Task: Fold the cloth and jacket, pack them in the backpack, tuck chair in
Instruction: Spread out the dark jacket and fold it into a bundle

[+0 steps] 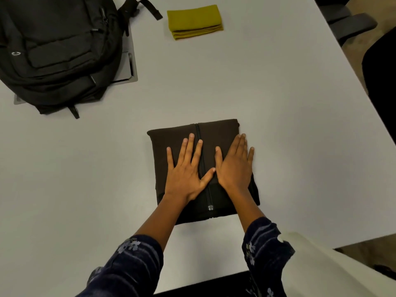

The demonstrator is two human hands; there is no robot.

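Both hands, left and right, press spread flat on the folded jacket; beyond them, folded cloth and backpack await packing.

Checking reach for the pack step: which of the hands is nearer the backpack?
Left. The left hand lies flat on the folded jacket, on the side toward the backpack; the right hand presses the jacket's far side.

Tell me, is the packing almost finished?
About halfway. The yellow cloth lies folded on the table. The jacket looks folded too, with the left hand and right hand pressing it flat. Nothing is inside the backpack yet, and the chair isn't tucked in.
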